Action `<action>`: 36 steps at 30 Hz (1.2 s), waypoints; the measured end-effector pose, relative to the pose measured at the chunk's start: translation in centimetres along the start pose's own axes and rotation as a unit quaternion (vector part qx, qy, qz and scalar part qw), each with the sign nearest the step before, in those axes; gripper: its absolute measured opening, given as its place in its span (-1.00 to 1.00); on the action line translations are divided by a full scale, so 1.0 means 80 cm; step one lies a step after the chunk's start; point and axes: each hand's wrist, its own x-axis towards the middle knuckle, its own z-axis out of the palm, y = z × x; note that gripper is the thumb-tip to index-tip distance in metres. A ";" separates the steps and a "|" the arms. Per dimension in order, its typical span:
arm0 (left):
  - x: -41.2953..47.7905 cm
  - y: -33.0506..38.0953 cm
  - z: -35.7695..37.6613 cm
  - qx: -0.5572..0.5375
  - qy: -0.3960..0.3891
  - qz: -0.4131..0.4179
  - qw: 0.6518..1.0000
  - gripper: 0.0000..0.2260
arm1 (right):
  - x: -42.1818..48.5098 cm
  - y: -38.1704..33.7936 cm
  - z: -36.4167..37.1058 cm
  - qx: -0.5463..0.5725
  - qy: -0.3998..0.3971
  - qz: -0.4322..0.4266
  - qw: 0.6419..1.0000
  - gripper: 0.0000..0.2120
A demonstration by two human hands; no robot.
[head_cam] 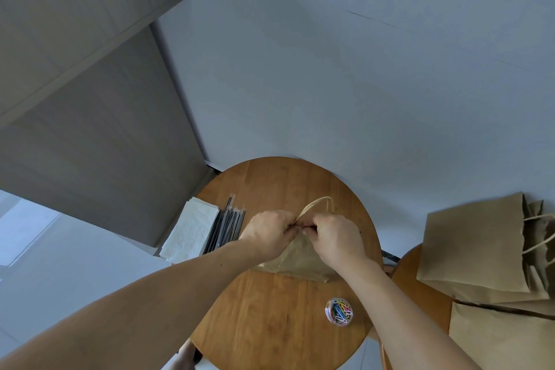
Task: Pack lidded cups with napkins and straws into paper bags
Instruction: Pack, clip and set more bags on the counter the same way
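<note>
The bag (300, 261) is standing near the middle of the table (270, 324), its brown paper narrowing upward to a top that is being drawn together. Its twine handle (318, 204) is looping up and away from the person, just beyond the knuckles. Both hands are meeting at that top edge. The left hand (267, 233) is curling its fingers inward and pinching the paper from the left. The right hand (338, 234) is doing the same from the right, so the two sets of fingertips are almost touching. Something small and dark is showing between the fingertips, but it is too small to identify. Both bare forearms are reaching in from the lower edge of the view, and the hands are hiding the bag's mouth, so its contents are not showing.

To the left of the bag, a bundle of straws (226, 227) in dark wrappers is lying on the table. A stack of white napkins (192, 228) is lying just beside it and overhanging the table's left rim. Nearer the person and to the right, a clear tub of coloured clips (339, 310) is sitting apart from the bag.

Further right, a second table (420, 285) is carrying a pile of flat spare bags (480, 246), with handles poking out at the far right. A grey cabinet (90, 99) is filling the upper left, against a pale wall.
</note>
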 end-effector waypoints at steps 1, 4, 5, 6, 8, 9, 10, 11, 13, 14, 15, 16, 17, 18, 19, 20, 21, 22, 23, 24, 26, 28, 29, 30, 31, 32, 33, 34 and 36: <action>0.001 0.001 0.000 -0.004 -0.001 -0.002 1.000 -0.87 | 0.000 0.000 0.000 -0.014 -0.005 0.003 1.000 -0.77; 0.004 0.002 -0.002 -0.010 0.001 -0.002 1.000 -0.85 | 0.001 0.000 0.000 -0.021 -0.008 0.007 1.000 -0.76; 0.004 0.002 -0.002 -0.010 0.002 0.001 1.000 -0.85 | 0.002 0.000 -0.001 -0.014 -0.008 0.006 1.000 -0.77; 0.004 0.002 -0.002 -0.010 0.003 0.005 1.000 -0.85 | 0.002 0.000 -0.002 -0.007 -0.008 0.006 1.000 -0.78; 0.003 0.001 -0.001 -0.010 0.004 0.013 1.000 -0.85 | 0.004 0.000 -0.003 -0.011 -0.017 0.003 1.000 -0.79; 0.002 0.001 0.000 -0.008 0.003 0.015 1.000 -0.85 | 0.005 0.000 -0.003 -0.023 -0.023 0.001 0.999 -0.78; 0.001 0.002 0.001 -0.007 0.002 0.016 1.000 -0.85 | 0.004 0.000 -0.003 -0.036 -0.026 -0.001 0.999 -0.78; 0.001 0.002 0.000 -0.007 -0.001 0.016 1.000 -0.86 | 0.003 0.000 -0.003 -0.038 -0.022 -0.005 0.999 -0.78; 0.000 0.004 -0.004 -0.004 -0.007 0.015 1.000 -0.87 | -0.005 0.003 -0.003 0.011 0.017 -0.026 0.999 -0.82; 0.001 0.004 -0.007 0.000 -0.013 0.015 1.000 -0.87 | -0.011 0.006 -0.004 0.058 0.053 -0.047 0.996 -0.85; 0.001 0.002 -0.012 0.007 -0.019 0.015 1.000 -0.86 | -0.019 0.011 -0.005 0.102 0.097 -0.074 0.987 -0.87; 0.000 -0.002 -0.017 0.015 -0.026 0.014 0.999 -0.83 | -0.027 0.017 -0.007 0.134 0.148 -0.104 0.974 -0.88; -0.001 -0.008 -0.023 0.023 -0.034 0.010 0.999 -0.79 | -0.035 0.025 -0.009 0.150 0.196 -0.123 0.961 -0.87; -0.003 -0.015 -0.028 0.030 -0.041 0.005 0.999 -0.72 | -0.043 0.035 -0.012 0.154 0.226 -0.123 0.954 -0.83; -0.006 -0.023 -0.033 0.034 -0.047 -0.005 0.998 -0.64 | -0.049 0.047 -0.015 0.154 0.231 -0.100 0.956 -0.77; -0.010 -0.031 -0.038 0.035 -0.053 -0.018 0.998 -0.57 | -0.054 0.060 -0.017 0.155 0.214 -0.061 0.963 -0.67; -0.013 -0.039 -0.042 0.035 -0.061 -0.035 0.997 -0.51 | -0.059 0.073 -0.016 0.159 0.173 -0.014 0.972 -0.53; -0.015 -0.047 -0.046 0.036 -0.071 -0.054 0.995 -0.47 | -0.064 0.086 -0.014 0.162 0.115 0.025 0.980 -0.38; -0.018 -0.055 -0.048 0.042 -0.083 -0.069 0.993 -0.44 | -0.069 0.098 -0.009 0.156 0.053 0.048 0.985 -0.27; -0.021 -0.060 -0.049 0.053 -0.094 -0.078 0.991 -0.44 | -0.073 0.108 -0.003 0.146 0.000 0.059 0.988 -0.21; -0.026 -0.066 -0.047 0.074 -0.103 -0.085 0.988 -0.50 | -0.076 0.118 0.010 0.137 -0.059 0.062 0.987 -0.22; -0.028 -0.066 -0.044 0.075 -0.106 -0.085 0.988 -0.60 | -0.073 0.118 0.022 0.161 -0.065 0.070 0.982 -0.36; -0.028 -0.064 -0.042 0.074 -0.110 -0.087 0.987 -0.66 | -0.070 0.118 0.027 0.174 -0.061 0.080 0.980 -0.46; -0.028 -0.063 -0.041 0.077 -0.113 -0.086 0.987 -0.73 | -0.065 0.117 0.030 0.179 -0.057 0.092 0.978 -0.57; -0.028 -0.060 -0.041 0.084 -0.114 -0.086 0.986 -0.78 | -0.061 0.116 0.033 0.180 -0.052 0.104 0.977 -0.68; -0.029 -0.058 -0.043 0.089 -0.111 -0.086 0.986 -0.81 | -0.057 0.114 0.033 0.185 -0.044 0.115 0.975 -0.76; -0.030 -0.055 -0.045 0.091 -0.105 -0.091 0.986 -0.81 | -0.054 0.112 0.033 0.193 -0.033 0.125 0.973 -0.81; -0.031 -0.054 -0.048 0.089 -0.097 -0.096 0.987 -0.80 | -0.052 0.109 0.032 0.203 -0.019 0.133 0.970 -0.84; -0.034 -0.051 -0.055 0.067 -0.082 -0.114 0.988 -0.79 | -0.052 0.100 0.028 0.236 0.016 0.148 0.960 -0.93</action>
